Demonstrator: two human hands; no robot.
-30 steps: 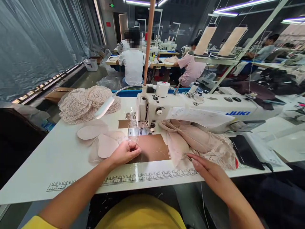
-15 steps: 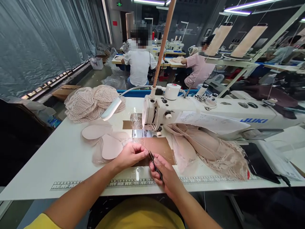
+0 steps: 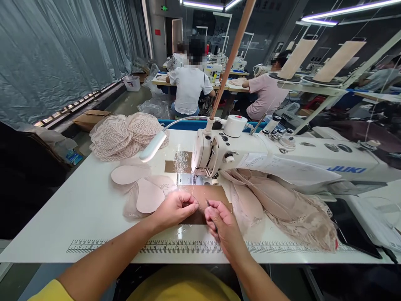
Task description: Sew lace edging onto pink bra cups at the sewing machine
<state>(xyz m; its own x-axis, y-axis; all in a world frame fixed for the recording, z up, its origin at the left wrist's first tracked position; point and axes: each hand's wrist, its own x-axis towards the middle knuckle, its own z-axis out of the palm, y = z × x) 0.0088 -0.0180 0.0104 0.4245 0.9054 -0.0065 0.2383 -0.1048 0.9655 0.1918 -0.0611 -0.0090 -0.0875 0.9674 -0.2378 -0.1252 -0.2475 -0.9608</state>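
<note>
My left hand [image 3: 178, 207] pinches a thin thread [image 3: 193, 190] between thumb and forefinger, just in front of the sewing machine [image 3: 250, 144]. The thread runs up toward the needle area. My right hand [image 3: 222, 220] is closed around dark thread snips [image 3: 207, 202]; their tips show above the fingers, while most of the rest is hidden. Both hands are over a brown patch [image 3: 216, 194] on the table. Left of my left hand lie beige cup-shaped pads [image 3: 150, 195] with sheer fabric. A beige lace garment [image 3: 300, 213] lies to the right, partly under the machine arm.
A lamp [image 3: 153, 146] reaches over the table, with a pile of beige lace pieces [image 3: 112, 136] behind it. A ruler strip [image 3: 125, 247] runs along the front edge. A dark tablet-like slab [image 3: 357, 230] lies at right. Two thread cones [image 3: 340, 62] stand above. People sit at machines ahead.
My right hand has drawn slightly right, apart from my left, and the snips now show less between its fingers. My left hand keeps its pinch. The whole view has shifted a little.
</note>
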